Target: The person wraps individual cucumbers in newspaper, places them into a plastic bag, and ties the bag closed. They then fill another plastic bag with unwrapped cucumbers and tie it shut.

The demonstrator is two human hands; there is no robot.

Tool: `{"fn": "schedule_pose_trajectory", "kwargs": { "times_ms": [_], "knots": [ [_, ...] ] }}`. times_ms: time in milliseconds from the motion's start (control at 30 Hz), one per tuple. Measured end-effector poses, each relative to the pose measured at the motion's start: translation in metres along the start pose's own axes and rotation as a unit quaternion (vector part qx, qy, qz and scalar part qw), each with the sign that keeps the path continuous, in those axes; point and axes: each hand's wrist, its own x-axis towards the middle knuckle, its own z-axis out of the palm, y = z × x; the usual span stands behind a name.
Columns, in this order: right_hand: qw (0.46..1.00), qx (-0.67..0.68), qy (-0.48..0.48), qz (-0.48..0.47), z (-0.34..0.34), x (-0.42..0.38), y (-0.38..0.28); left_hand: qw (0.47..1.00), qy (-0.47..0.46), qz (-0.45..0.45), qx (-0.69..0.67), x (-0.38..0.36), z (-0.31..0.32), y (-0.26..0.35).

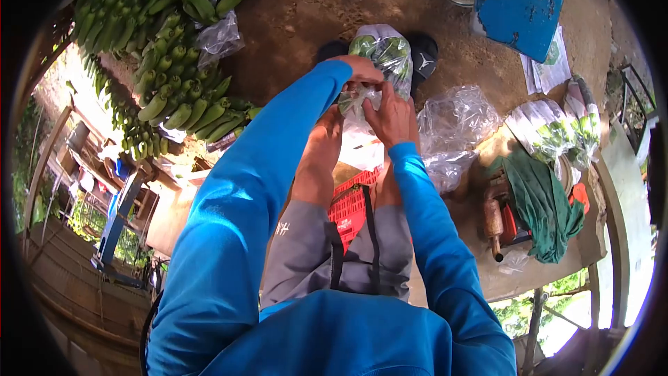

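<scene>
A clear plastic bag of green bananas (387, 47) stands on the ground between my feet, with paper showing inside at its far end. My left hand (363, 69) reaches over the near side of the bag, its fingers closed on the gathered plastic. Right beside it, my right hand (394, 115) pinches the same gathered end between thumb and fingers. The crumpled mouth of the bag sticks out between both hands. My fingers partly hide the exact grip.
Bunches of green bananas (184, 101) are piled at left. Loose clear plastic bags (456, 122) lie at right, near filled banana bags (546, 129) and a green cloth (539, 202). A blue scale (522, 3) stands at far right. Below me is a red crate (348, 205).
</scene>
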Motion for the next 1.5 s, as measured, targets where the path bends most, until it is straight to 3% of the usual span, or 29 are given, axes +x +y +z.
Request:
{"fn": "schedule_pose_trajectory", "kwargs": {
  "times_ms": [167, 300, 367, 500, 533, 567, 633, 700, 733, 800, 867, 933, 967, 1033, 1067, 1133, 1200, 1233, 1267, 1333, 1367, 1500],
  "knots": [
    [0.996, 0.07, 0.061, 0.001, 0.017, -0.005, 0.003, 0.997, 0.025, 0.062, -0.023, -0.01, 0.001, 0.012],
    [0.994, 0.087, 0.071, -0.001, 0.018, -0.005, 0.001, 0.997, 0.058, 0.006, -0.043, -0.003, 0.004, 0.017],
    [0.994, 0.058, 0.054, -0.077, 0.014, -0.004, 0.0, 0.995, 0.092, 0.01, 0.045, 0.004, 0.005, 0.015],
    [0.996, -0.059, -0.054, -0.044, -0.006, 0.005, 0.008, 0.996, 0.073, 0.025, -0.035, 0.002, 0.018, -0.005],
    [0.995, -0.038, -0.089, -0.015, -0.006, 0.009, 0.01, 0.96, 0.235, 0.139, -0.061, -0.007, 0.034, -0.01],
    [0.992, -0.016, -0.125, 0.015, -0.006, 0.013, 0.013, 0.884, 0.388, 0.246, -0.088, -0.021, 0.05, -0.013],
    [0.985, 0.013, -0.169, 0.031, -0.007, 0.021, 0.021, 0.799, 0.513, 0.273, -0.153, -0.052, 0.083, -0.013],
    [0.969, 0.103, -0.216, 0.066, 0.008, 0.031, 0.044, 0.857, 0.448, 0.166, -0.196, -0.074, 0.116, -0.019],
    [0.969, 0.095, -0.221, 0.059, 0.0, 0.041, 0.042, 0.852, 0.453, 0.166, -0.205, -0.082, 0.126, -0.021],
    [0.855, 0.223, -0.405, 0.235, -0.016, 0.061, 0.034, 0.887, 0.418, 0.149, -0.124, -0.091, 0.141, -0.024],
    [0.853, 0.224, -0.408, 0.237, -0.008, 0.068, 0.039, 0.881, 0.426, 0.148, -0.139, -0.066, 0.162, -0.04],
    [0.796, 0.247, -0.493, 0.248, -0.02, 0.078, 0.03, 0.857, 0.417, 0.125, -0.276, -0.032, 0.183, -0.055],
    [0.796, 0.236, -0.499, 0.249, -0.017, 0.079, 0.047, 0.834, 0.417, 0.138, -0.334, -0.035, 0.186, -0.052],
    [0.775, 0.247, -0.564, 0.141, -0.005, 0.079, 0.093, 0.819, 0.436, 0.122, -0.353, -0.049, 0.185, -0.039],
    [0.772, 0.241, -0.57, 0.144, -0.006, 0.078, 0.084, 0.809, 0.453, 0.105, -0.358, -0.053, 0.187, -0.034],
    [0.748, 0.285, -0.502, 0.328, -0.009, 0.081, 0.058, 0.785, 0.484, 0.115, -0.369, -0.049, 0.189, -0.024],
    [0.758, 0.263, -0.495, 0.333, -0.016, 0.079, 0.047, 0.74, 0.49, 0.163, -0.432, -0.043, 0.183, -0.012],
    [0.723, 0.314, -0.501, 0.356, -0.023, 0.078, 0.043, 0.721, 0.494, 0.163, -0.458, -0.035, 0.18, -0.008],
    [0.686, 0.365, -0.504, 0.378, -0.027, 0.079, 0.038, 0.718, 0.495, 0.165, -0.461, -0.037, 0.174, -0.006],
    [0.689, 0.346, -0.487, 0.41, -0.031, 0.079, 0.029, 0.722, 0.498, 0.116, -0.466, -0.04, 0.167, 0.0],
    [0.69, 0.333, -0.47, 0.439, -0.032, 0.079, 0.028, 0.695, 0.507, 0.126, -0.495, -0.036, 0.166, -0.001],
    [0.685, 0.364, -0.461, 0.431, -0.039, 0.073, 0.025, 0.699, 0.52, 0.12, -0.475, -0.038, 0.167, -0.007]
  ]
}}
